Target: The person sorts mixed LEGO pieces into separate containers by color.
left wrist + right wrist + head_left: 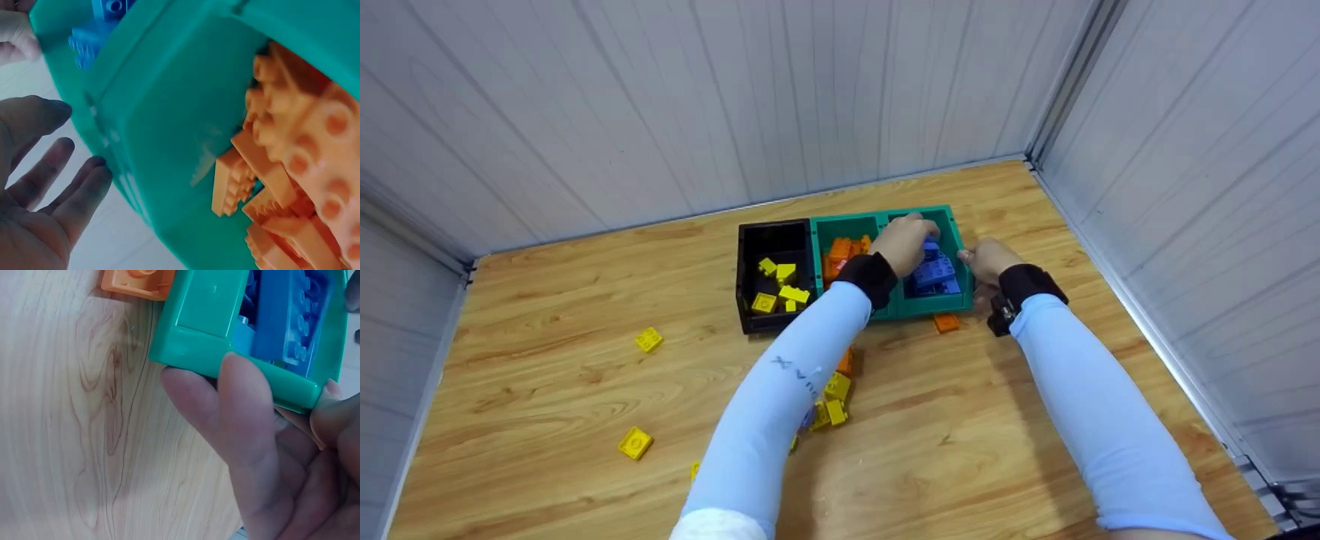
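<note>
A green two-compartment tray [926, 304] stands toward the back of the table, with blue bricks [934, 268] in its right compartment and orange bricks [840, 249] in the left one. My left hand [904, 241] reaches over the tray at the far side. In the left wrist view its fingers are loosely spread, fingertips right at the green rim, with nothing between them. My right hand [991, 260] grips the tray's right end. In the right wrist view, fingertips [243, 377] press on the green wall near the blue bricks.
A black bin [742, 277] holding several yellow bricks adjoins the tray's left side. One orange brick [946, 322] lies before the tray. Yellow bricks [837, 386] cluster beside my left forearm, others lie farther left. Panel walls border the table at back and sides.
</note>
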`<state>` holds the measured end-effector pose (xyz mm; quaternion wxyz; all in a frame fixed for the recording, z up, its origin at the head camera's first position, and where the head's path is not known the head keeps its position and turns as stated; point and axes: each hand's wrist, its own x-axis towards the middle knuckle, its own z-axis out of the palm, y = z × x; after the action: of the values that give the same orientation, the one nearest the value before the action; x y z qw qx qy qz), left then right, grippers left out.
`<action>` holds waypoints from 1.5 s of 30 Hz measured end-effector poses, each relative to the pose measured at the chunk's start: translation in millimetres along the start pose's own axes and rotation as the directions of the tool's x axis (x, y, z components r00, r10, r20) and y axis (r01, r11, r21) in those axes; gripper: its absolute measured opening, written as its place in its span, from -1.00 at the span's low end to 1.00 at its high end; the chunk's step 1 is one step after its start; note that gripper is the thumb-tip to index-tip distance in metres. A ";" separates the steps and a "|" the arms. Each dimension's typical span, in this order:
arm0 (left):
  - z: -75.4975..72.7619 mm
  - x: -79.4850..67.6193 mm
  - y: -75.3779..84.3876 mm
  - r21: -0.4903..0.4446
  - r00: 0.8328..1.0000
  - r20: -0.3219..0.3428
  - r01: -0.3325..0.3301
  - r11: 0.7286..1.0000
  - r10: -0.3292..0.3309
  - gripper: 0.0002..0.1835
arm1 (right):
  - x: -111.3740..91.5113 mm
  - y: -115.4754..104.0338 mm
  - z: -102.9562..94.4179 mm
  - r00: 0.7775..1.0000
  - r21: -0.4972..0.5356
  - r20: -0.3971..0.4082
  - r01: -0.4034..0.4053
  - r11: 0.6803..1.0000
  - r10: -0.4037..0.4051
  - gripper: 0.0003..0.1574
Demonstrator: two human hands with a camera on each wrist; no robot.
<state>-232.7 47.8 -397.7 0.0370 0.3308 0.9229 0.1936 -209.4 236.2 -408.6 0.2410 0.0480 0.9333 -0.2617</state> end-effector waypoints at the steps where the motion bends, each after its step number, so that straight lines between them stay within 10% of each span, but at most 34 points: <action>1: -2.9 -4.5 -2.0 -0.023 1.000 -0.016 -0.010 1.000 0.010 -0.60 | 0.5 -0.5 -1.4 1.000 -0.004 0.001 0.009 1.000 -0.009 -0.40; 15: -32.8 -133.5 -45.8 -0.083 0.976 -0.172 -0.152 0.985 0.136 -0.73 | 5.5 11.7 -24.1 0.999 0.084 0.047 -0.019 0.996 0.015 -0.30; 28: -9.2 -255.8 -81.7 -0.241 0.984 -0.070 0.145 0.960 -0.167 -0.72 | 4.5 31.3 -42.9 0.999 0.025 0.049 -0.003 1.000 0.002 -0.26; 33: 4.2 -269.9 -80.9 -0.322 0.977 -0.049 0.181 0.929 -0.208 -0.73 | 2.6 40.2 -48.4 0.999 0.009 0.037 0.036 0.999 -0.036 -0.26; 45: 25.6 -245.2 -59.4 -0.140 1.000 -0.019 -0.001 0.990 -0.002 -0.59 | 4.4 40.1 -47.3 0.997 0.124 0.070 -0.027 0.992 0.019 -0.24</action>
<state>-72.3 -138.8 -458.6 0.0516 0.3254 0.9074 0.2609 -224.7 294.6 -394.0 0.2725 0.0648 0.9057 -0.3183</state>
